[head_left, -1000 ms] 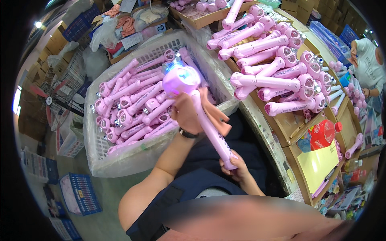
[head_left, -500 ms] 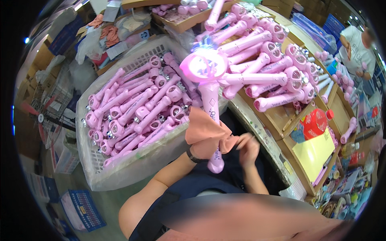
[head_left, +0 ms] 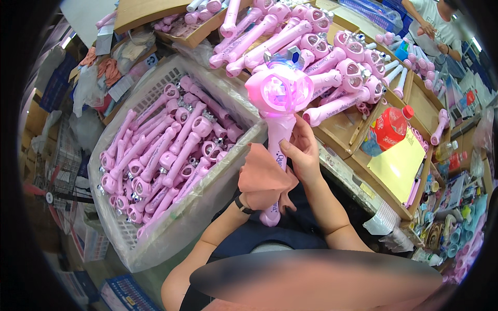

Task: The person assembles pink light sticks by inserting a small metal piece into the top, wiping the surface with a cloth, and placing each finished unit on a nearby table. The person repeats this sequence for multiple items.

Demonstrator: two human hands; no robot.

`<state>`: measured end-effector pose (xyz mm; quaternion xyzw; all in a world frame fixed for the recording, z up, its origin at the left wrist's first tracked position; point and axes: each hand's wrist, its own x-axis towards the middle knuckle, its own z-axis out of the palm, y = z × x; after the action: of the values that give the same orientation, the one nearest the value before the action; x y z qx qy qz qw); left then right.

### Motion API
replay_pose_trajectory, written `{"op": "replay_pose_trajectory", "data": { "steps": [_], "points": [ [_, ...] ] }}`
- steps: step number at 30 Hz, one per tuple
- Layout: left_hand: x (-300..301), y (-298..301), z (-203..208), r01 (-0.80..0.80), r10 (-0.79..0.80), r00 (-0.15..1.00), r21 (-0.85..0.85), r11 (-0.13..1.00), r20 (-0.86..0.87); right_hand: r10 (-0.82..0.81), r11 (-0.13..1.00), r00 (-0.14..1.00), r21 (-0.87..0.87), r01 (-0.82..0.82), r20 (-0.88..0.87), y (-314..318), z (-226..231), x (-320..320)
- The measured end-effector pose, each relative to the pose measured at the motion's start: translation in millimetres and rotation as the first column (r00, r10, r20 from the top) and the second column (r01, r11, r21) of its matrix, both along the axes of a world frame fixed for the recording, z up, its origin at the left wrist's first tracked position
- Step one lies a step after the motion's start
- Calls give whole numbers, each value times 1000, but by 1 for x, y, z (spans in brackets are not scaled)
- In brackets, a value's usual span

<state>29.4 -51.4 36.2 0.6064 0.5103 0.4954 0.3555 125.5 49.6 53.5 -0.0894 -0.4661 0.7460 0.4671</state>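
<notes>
A pink toy wand (head_left: 279,130) stands nearly upright in front of me, its round clear head glowing pink-white and a blue gem on top. My left hand (head_left: 255,201), mostly covered by a peach-coloured cloth (head_left: 263,171), is closed round the lower handle with the cloth against it. Higher up, just below the head, my right hand (head_left: 305,155) grips the handle, thumb in front. The wand's rounded end pokes out below the cloth. A dark wristband (head_left: 243,205) circles my left wrist.
Left of me, a plastic-lined white basket (head_left: 132,254) holds several pink wands (head_left: 166,140). More wands (head_left: 332,62) are heaped on the right-hand bench, beside a red-labelled bottle (head_left: 386,129) and yellow paper (head_left: 399,168) in a cardboard tray. Another person (head_left: 436,26) stands at the far right.
My right hand has risen from beside the cloth to the upper handle and closed on it. The wand's head has turned and its glow looks pinker. My view has shifted.
</notes>
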Motion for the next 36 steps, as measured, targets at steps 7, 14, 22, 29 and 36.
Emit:
{"op": "replay_pose_trajectory", "data": {
  "steps": [7,14,22,29,36],
  "points": [
    [18,1,26,-366,374,696,146,919,-613,-15,999,1000,-47,15,9,4,-3,7],
    [9,6,24,-345,352,654,150,926,-670,-79,995,995,-62,83,67,5,-5,9],
    [14,15,-23,202,182,836,-599,775,517,-174,909,938,-318,270,299,37,1,20],
    [47,-9,9,-330,107,767,-246,911,-633,-205,912,976,-376,165,-69,65,0,35],
    [32,-10,-21,-27,336,549,385,923,-766,-62,796,818,-523,-306,-572,59,0,28]
  ]
}}
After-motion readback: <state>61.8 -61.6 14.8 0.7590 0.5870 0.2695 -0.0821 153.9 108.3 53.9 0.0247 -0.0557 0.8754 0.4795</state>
